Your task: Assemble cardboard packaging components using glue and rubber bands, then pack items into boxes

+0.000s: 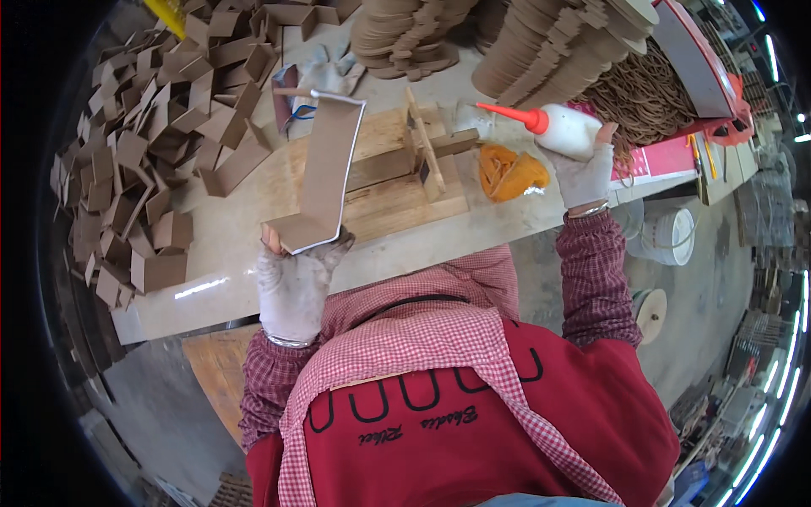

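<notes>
My left hand (pixel 291 283), in a pale fingerless glove, grips a bent brown cardboard strip (pixel 328 156) by its near end. A line of white glue runs along the strip's right edge and round its bends. In my right hand (pixel 589 173), also gloved, a white glue bottle (pixel 568 132) lies on its side. Its red nozzle (pixel 513 116) points left, apart from the cardboard. Between the hands, a wooden jig (pixel 405 215) with an upright board (pixel 425 148) rests on the table.
Folded cardboard pieces (pixel 169 127) are heaped at the left. Stacks of brown cardboard (pixel 405 38) stand at the back. An orange cloth (pixel 511 171) lies beside the jig. Brown cords (pixel 646 93) fill a red box (pixel 693 51) at the right. Below the table edge stands a white bucket (pixel 672 237).
</notes>
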Tool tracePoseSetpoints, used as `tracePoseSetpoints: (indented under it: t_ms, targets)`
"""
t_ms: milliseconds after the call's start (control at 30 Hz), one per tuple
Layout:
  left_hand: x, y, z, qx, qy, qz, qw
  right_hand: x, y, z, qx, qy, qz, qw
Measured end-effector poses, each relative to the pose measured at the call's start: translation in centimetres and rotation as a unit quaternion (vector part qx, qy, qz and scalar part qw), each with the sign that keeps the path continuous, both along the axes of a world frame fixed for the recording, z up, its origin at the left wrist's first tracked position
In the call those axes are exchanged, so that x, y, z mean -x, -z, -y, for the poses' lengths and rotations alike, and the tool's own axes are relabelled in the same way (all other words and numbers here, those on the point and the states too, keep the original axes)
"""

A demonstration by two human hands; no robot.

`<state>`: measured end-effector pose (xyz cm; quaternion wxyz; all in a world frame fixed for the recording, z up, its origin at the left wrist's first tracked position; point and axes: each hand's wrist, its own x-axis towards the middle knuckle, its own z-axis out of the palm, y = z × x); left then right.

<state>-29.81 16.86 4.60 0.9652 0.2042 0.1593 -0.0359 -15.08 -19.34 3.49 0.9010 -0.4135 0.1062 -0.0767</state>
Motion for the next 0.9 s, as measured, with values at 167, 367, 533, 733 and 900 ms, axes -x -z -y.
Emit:
tracePoseSetpoints:
  t_ms: [167, 367, 533, 733, 900]
  targets:
    - [-0.1, 1.5, -0.6, -0.089, 0.028, -0.021, 0.995, -0.4, 6.1, 5.0, 0.115, 0.036, -0.102, 0.988]
    - [-0.6, 2.9, -3.2, -0.183, 0.059, -0.059, 0.980, -2.4, 10.0, 7.2, 0.425, 0.100, -0.133, 0.890]
    - [-2.4, 3.7, -5.1, -0.400, 0.021, -0.064, 0.914, -2.7, 8.0, 8.2, 0.655, 0.057, -0.153, 0.738]
    - [-7.8, 2.9, -5.1, -0.481, 0.192, -0.104, 0.849, 1.1, 4.9, 9.2, 0.659, 0.107, -0.106, 0.737]
    - [-10.0, 3.8, -4.3, -0.455, 0.194, -0.087, 0.864, 7.5, 4.1, 9.7, 0.631, 0.153, -0.152, 0.745]
